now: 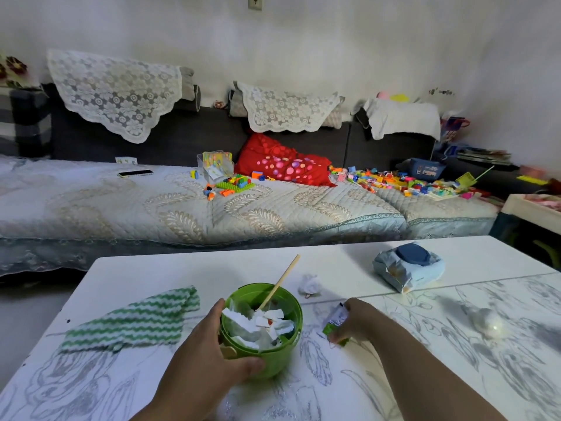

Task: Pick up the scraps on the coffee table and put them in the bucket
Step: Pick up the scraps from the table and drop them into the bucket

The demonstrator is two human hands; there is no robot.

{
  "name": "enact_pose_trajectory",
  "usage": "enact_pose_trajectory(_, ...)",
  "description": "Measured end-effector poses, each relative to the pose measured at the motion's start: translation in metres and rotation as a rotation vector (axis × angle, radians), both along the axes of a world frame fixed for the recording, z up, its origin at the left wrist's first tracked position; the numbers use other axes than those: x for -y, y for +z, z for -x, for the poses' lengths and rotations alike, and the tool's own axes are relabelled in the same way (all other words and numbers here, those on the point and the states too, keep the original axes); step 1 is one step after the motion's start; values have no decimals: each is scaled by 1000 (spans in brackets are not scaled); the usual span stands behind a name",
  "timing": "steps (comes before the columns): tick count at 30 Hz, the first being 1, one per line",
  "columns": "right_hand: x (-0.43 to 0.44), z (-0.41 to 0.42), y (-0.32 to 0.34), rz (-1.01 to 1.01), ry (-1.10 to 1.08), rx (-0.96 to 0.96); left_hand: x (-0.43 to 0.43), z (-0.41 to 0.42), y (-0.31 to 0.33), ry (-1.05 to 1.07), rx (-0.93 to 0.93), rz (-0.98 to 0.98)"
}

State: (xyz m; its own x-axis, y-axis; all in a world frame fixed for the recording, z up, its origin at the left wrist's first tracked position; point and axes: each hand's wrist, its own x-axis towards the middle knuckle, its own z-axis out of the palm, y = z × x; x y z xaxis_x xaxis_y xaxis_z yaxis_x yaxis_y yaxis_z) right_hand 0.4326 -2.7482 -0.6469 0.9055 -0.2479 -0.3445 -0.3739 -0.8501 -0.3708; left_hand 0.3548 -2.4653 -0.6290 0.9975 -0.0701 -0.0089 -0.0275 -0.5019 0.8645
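Observation:
A small green bucket (282, 361) stands on the white coffee table (151, 268), filled with torn white paper scraps (258, 325) and a wooden stick (280, 281) leaning out of it. My left hand (212, 350) grips the bucket's near-left side, thumb round the front. Just right of the bucket, my right hand (353, 322) pinches a green and white wrapper (334, 320) on the tabletop. A crumpled white tissue (309, 285) lies on the table beyond the bucket.
A green and white striped cloth (133, 320) lies left of the bucket. A blue wet-wipe pack (408, 264) sits at the far right, and a pale ball (491, 323) rests on the right. Behind the table is a sofa (182, 202) with toy bricks.

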Motion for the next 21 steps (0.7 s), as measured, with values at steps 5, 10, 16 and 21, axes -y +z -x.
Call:
enact_pose_trajectory(5, -8, -9, 7, -45, -4, 122, -3, -4, 1, -7, -23, 5)
enact_pose_trajectory(10, -37, -35, 31, -260, -94, 434, -6, -10, 0, -23, -35, 23)
enact_pose_trajectory(16, -62, -68, 10, 114, 207, 137, -4, -12, -5, 14, -16, 2)
enact_pose_trajectory(21, -53, -63, -8, 267, 275, 114, -5, -12, -9, 8, 10, -14)
